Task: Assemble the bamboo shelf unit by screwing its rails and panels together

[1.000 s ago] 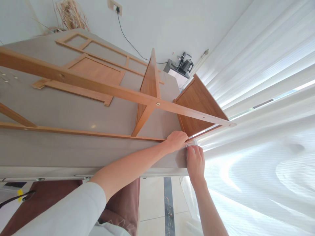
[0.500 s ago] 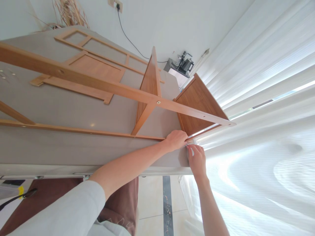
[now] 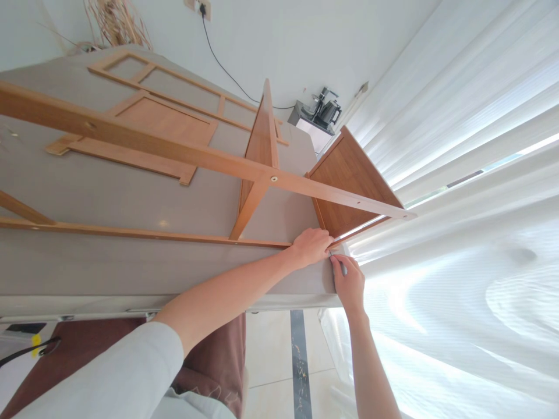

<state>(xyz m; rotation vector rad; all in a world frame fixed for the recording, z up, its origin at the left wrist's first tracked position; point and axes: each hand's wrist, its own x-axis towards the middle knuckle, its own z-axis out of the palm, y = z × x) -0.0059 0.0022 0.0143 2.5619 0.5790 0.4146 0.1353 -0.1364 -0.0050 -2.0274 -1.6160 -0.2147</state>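
A wooden shelf frame (image 3: pixel 196 156) lies on its side on the grey table, with two long rails joined by panels. My left hand (image 3: pixel 311 247) is closed around the near rail (image 3: pixel 144 234) close to its right end, by the end panel (image 3: pixel 351 186). Just right of it, my right hand (image 3: pixel 350 281) pinches a small thin metal piece (image 3: pixel 331 254) between thumb and fingertips. The piece points at the rail end beside my left fingers; whether it is a screw or a key is too small to tell.
A loose wooden panel (image 3: pixel 152 128) and a ladder-like frame (image 3: pixel 183 85) lie behind the far rail on the table (image 3: pixel 271 279). A black kettle (image 3: pixel 328 113) stands on a small cabinet at the back. White curtains (image 3: pixel 458 262) hang close on the right.
The view has shifted slightly, so the frame sits a little further left. Both hands stay at the rail end; the thin metal piece at my right fingertips shows more clearly.
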